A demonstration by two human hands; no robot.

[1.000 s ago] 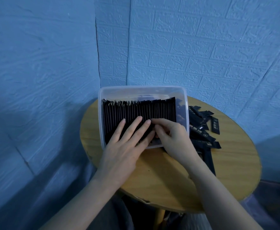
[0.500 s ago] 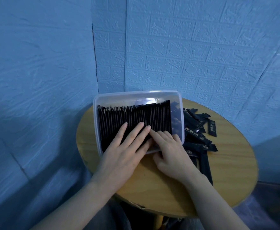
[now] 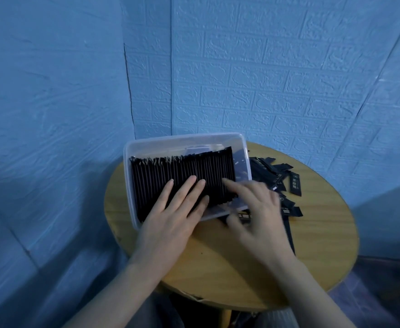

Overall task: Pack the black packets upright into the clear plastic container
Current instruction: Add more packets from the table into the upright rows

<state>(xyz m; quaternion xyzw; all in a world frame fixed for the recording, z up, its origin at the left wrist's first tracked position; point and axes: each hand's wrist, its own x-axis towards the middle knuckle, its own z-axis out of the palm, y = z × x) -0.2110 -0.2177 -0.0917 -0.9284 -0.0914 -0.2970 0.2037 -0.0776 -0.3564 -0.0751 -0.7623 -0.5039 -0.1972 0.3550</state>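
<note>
Your row of upright black packets (image 3: 182,171) fills most of the clear plastic container (image 3: 184,140), which sits at the far left part of the round wooden table (image 3: 312,245). Your left hand (image 3: 173,218) lies flat across the near edges of the packed row, fingers straight and a little spread, pressing on the packets and holding nothing. Your right hand (image 3: 256,214) is at the right end of the row, over the container's near right corner; its fingertips (image 3: 227,182) touch the last packets there, its fingers are loosely extended, and nothing is pinched in them as far as the blur allows. A pile of loose packets (image 3: 277,176) lies on the table just right of the container, some partly covered by your right hand and wrist. That hand is smeared by motion, so the exact lie of its fingers is hard to read. A gap stays at the container's right end, where a few packets lie dimly behind the wall.
</note>
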